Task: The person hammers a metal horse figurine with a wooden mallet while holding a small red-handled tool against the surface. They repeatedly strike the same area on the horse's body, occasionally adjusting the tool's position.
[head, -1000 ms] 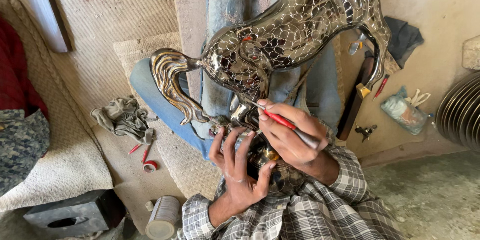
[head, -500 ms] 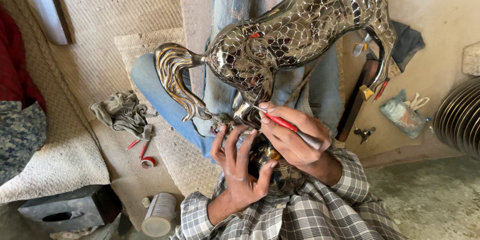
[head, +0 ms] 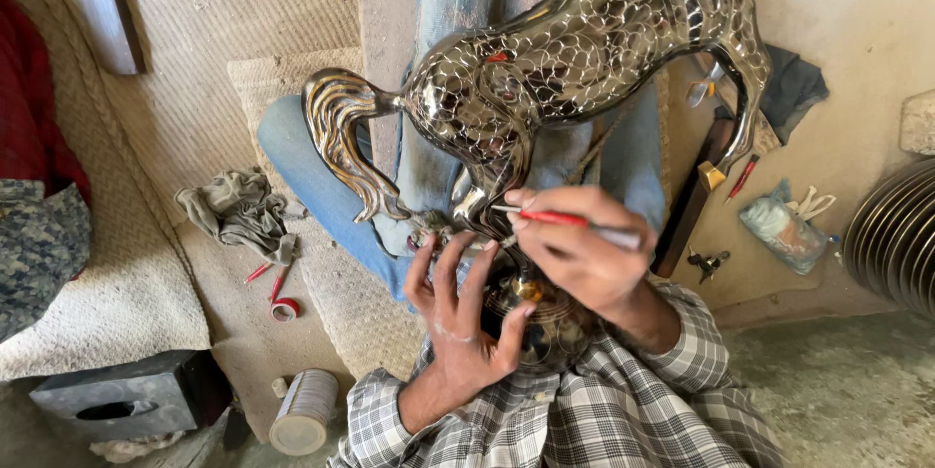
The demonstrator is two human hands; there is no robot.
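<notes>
The right hand (head: 575,254) grips a red-handled tool (head: 565,222) against the silver horse figurine (head: 575,59). Below the horse, the left hand (head: 463,317) spreads open fingers on its base (head: 545,317).

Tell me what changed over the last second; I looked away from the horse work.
Little changed. The metal horse sits slightly higher and further right in view. The right hand keeps its grip on the red-handled tool at the hind leg; the left hand stays spread beneath it.
</notes>
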